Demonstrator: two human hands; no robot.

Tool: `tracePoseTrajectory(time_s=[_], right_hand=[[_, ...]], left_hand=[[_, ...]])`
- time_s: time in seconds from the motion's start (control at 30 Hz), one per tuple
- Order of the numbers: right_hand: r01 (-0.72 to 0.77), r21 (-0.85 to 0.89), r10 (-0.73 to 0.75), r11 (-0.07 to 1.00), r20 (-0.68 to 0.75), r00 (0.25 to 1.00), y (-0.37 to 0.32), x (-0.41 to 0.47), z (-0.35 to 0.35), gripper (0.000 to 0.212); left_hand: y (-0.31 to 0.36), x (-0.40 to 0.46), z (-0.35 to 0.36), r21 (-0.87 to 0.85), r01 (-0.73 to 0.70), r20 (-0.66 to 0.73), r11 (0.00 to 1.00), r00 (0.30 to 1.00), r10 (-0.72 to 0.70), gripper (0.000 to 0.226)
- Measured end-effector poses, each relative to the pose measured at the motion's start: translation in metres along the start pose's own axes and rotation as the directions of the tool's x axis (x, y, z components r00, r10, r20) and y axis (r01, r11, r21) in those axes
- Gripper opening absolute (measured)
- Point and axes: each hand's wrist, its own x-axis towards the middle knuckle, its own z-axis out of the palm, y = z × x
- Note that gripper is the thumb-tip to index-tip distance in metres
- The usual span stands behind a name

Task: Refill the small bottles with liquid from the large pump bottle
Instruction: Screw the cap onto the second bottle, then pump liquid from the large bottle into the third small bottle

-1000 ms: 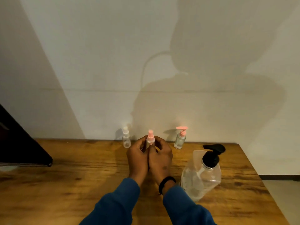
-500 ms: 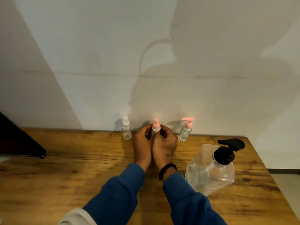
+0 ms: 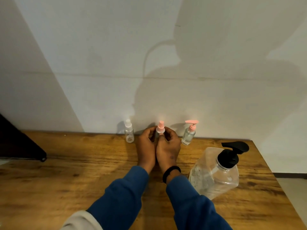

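Two hands met on the middle small bottle (image 3: 159, 130) near the desk's (image 3: 66, 171) back edge, upright between them; the large pump bottle (image 3: 214, 171) stood nearer the right hand (image 3: 167, 146). Left hand (image 3: 147, 146) gripped its hidden body, right fingers pinched the pink cap.

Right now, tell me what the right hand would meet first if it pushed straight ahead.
The right hand already holds the middle small bottle; just beyond is the wall, though depth is unclear.
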Motion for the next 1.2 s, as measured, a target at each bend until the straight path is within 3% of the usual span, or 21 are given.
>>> tracePoseTrajectory(time_s=[0.2, 0.33, 0.43, 0.57, 0.67, 0.8, 0.93, 1.2], right_hand=[[-0.006, -0.01, 0.006, 1.0, 0.006, 1.0, -0.001, -0.001, 0.0, 0.026], [-0.028, -0.057, 0.027, 0.998, -0.026, 0.999, -0.004, -0.011, -0.009, 0.04], [-0.013, -0.068, 0.01, 0.998, -0.04, 0.999, 0.0, -0.04, -0.024, 0.038], [0.138, -0.111, -0.137, 0.984, 0.018, 0.99, 0.008, -0.082, -0.036, 0.024], [0.201, -0.108, -0.189, 0.974, 0.113, 0.975, 0.006, -0.093, -0.031, 0.023], [0.238, -0.115, -0.217, 0.964, 0.171, 0.961, -0.003, -0.082, -0.008, 0.026], [0.299, -0.204, -0.251, 0.932, 0.233, 0.94, -0.006, -0.059, 0.016, 0.028], [0.28, -0.265, -0.201, 0.923, 0.29, 0.936, 0.011, -0.033, 0.047, 0.037]], left_hand=[[-0.001, -0.001, -0.001, 0.02, -0.018, 0.013, 1.0, 1.0, 0.018, 0.022], [0.0, -0.009, -0.008, -0.01, 0.028, 0.024, 1.0, 0.999, -0.028, 0.035], [-0.003, -0.026, -0.028, 0.046, 0.001, 0.007, 0.999, 1.0, -0.001, 0.043], [-0.006, -0.044, -0.064, 0.114, -0.04, -0.108, 0.993, 0.993, 0.053, 0.016], [-0.006, -0.043, -0.09, 0.143, -0.043, -0.221, 0.989, 0.972, 0.074, 0.01], [-0.005, -0.033, -0.103, 0.102, 0.017, -0.295, 0.995, 0.955, 0.014, 0.026], [-0.009, -0.017, -0.101, 0.075, 0.041, -0.281, 0.996, 0.959, -0.018, 0.051], [-0.017, 0.009, -0.089, 0.106, 0.0, -0.24, 0.994, 0.97, 0.025, 0.047]])
